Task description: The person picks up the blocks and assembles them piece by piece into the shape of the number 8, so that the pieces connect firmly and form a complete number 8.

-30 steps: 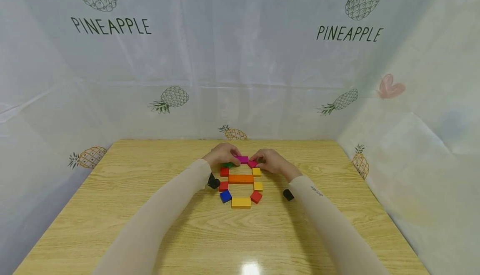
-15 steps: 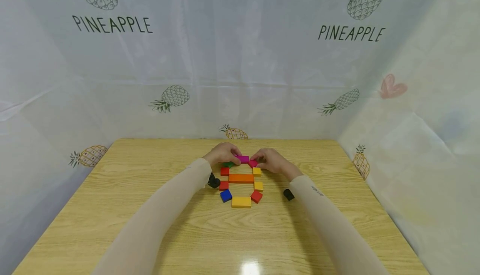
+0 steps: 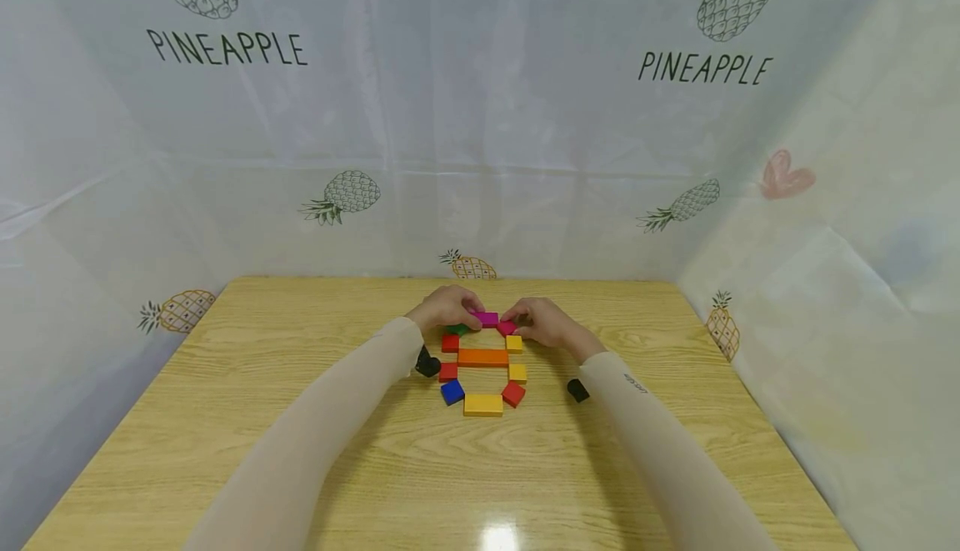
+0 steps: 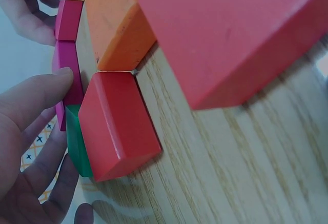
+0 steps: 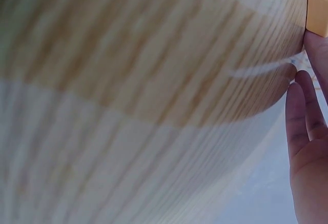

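Note:
My left hand (image 3: 444, 308) pinches the long purple block (image 3: 488, 319) at the far end of a closed ring of coloured blocks. In the left wrist view its thumb presses one face of that purple block (image 4: 66, 57), which meets a green block (image 4: 77, 142). Opposite, my right hand (image 3: 544, 322) holds the small pink block (image 3: 506, 328) between thumb and fingers, set at an angle against the purple one. Just nearer lie a red block (image 3: 450, 343) on the left and a yellow block (image 3: 513, 343) on the right. The right wrist view shows only part of the right hand (image 5: 310, 147).
An orange block (image 3: 483, 358) bridges the ring's middle. The near end has a blue block (image 3: 452, 393), a long yellow block (image 3: 483, 405) and a tilted red block (image 3: 513, 393). Black wrist devices (image 3: 427, 363) hang by both sleeves. A printed cloth (image 3: 480, 117) walls the wooden table (image 3: 480, 476).
Both hands keep the same hold and place, and the blocks stay put. Only the head view has shifted very slightly.

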`<state>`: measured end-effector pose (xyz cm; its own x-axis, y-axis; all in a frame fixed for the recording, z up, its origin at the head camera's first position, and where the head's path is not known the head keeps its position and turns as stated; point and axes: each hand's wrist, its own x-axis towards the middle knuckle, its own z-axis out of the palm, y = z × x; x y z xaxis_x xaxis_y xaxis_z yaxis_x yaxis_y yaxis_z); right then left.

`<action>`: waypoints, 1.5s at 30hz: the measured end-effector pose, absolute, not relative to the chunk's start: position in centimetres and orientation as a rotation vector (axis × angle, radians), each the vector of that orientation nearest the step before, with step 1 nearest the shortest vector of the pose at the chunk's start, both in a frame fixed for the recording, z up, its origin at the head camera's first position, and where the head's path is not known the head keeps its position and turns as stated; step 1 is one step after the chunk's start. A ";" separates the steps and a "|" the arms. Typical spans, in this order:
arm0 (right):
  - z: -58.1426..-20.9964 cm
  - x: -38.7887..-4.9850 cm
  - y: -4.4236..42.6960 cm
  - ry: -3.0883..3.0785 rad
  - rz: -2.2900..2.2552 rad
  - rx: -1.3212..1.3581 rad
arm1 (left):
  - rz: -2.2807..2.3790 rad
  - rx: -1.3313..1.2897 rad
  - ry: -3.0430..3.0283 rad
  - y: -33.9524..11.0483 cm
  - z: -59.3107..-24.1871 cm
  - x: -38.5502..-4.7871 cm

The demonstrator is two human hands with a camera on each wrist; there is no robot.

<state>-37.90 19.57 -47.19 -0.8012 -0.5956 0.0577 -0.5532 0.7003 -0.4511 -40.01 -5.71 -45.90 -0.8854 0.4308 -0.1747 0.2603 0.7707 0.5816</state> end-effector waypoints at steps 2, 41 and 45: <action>-47.2 -37.9 19.6 2.810 -0.700 -0.951 | 0.826 0.553 2.664 -5.8 -45.7 -39.9; -47.3 -38.0 20.0 2.764 -0.741 -0.935 | 0.833 0.601 2.676 -6.1 -45.7 -39.8; -47.3 -38.0 20.0 2.761 -0.748 -0.960 | 0.831 0.606 2.678 -6.1 -45.8 -39.9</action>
